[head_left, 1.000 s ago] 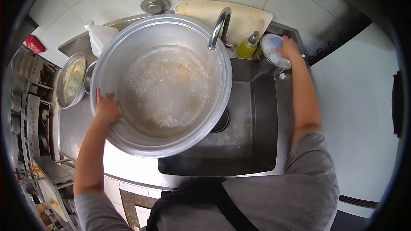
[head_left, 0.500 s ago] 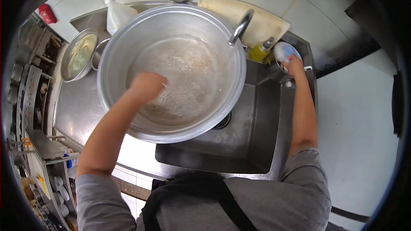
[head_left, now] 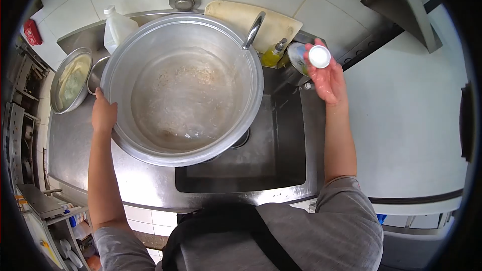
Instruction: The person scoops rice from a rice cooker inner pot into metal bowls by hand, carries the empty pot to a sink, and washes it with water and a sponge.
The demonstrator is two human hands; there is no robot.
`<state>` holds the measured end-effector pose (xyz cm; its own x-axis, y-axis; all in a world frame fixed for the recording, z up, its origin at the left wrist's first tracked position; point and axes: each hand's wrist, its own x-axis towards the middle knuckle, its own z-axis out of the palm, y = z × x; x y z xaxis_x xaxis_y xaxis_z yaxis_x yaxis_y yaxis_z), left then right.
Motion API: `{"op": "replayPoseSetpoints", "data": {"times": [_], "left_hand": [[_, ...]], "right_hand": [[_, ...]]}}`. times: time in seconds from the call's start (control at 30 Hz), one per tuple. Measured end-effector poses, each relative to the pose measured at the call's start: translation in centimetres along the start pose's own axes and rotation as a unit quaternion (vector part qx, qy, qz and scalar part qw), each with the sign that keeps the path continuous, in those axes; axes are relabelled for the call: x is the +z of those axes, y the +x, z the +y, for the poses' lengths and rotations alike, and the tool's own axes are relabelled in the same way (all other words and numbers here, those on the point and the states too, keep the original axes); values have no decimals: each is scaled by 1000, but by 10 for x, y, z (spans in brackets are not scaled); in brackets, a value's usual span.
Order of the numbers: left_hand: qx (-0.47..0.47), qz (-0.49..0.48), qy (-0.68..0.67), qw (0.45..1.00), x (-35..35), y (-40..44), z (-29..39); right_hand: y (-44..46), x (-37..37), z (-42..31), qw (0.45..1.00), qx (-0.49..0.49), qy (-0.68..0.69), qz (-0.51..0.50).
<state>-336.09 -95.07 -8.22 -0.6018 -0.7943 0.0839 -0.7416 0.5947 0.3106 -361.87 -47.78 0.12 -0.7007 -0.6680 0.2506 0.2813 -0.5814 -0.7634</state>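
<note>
A large aluminium basin [head_left: 113,135], partly filled with rippling clear water, rests across the sink [head_left: 281,180] and its counter. My left hand [head_left: 104,114] grips the basin's left rim, fingers toward the outer side and thumb near the edge. Raised at the right, my right hand [head_left: 326,78] is palm up and looks wet. It holds a small round white cap-like thing [head_left: 320,56] at the fingers; whether this is a lid or a little cup I cannot tell. Just left of that hand stands a metal pot [head_left: 293,73] with something whitish and blue inside.
A curved tap [head_left: 255,30] reaches over the basin's right rim. Behind are a cutting board [head_left: 241,17], a yellow soap bottle [head_left: 272,56] and a white jug [head_left: 118,27]. At left stand a bowl with pale contents [head_left: 75,105] and a smaller metal bowl [head_left: 97,76].
My left hand has left the water area inside the basin and taken hold of its left rim. My right hand has come up from the pot with the white round thing.
</note>
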Motion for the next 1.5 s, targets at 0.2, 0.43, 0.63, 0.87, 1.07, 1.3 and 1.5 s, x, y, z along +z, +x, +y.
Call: {"op": "replayPoseSetpoints", "data": {"times": [0.2, 0.43, 0.63, 0.87, 1.07, 1.3, 1.5], "left_hand": [[10, 3, -8, 1000, -10, -18, -12], [6, 10, -39, 999, -11, -23, -21], [-8, -7, -52, 999, -16, -25, -20], [-15, -17, -59, 998, -21, -27, -18], [-25, -29, -96, 995, -23, -26, -18], [17, -20, -105, 994, -15, -23, -20], [52, 32, -98, 993, -4, -22, -25]], "right_hand": [[-9, 117, 29, 994, 70, 13, -89], [-12, 202, 55, 978, 134, -18, -157], [-6, 242, 82, 972, 170, -35, -157], [0, 273, 106, 956, 259, -94, -103], [9, 276, 127, 954, 245, -126, -122], [18, 270, 153, 957, 225, -152, -102], [3, 204, 161, 940, 283, -159, -102]]}}
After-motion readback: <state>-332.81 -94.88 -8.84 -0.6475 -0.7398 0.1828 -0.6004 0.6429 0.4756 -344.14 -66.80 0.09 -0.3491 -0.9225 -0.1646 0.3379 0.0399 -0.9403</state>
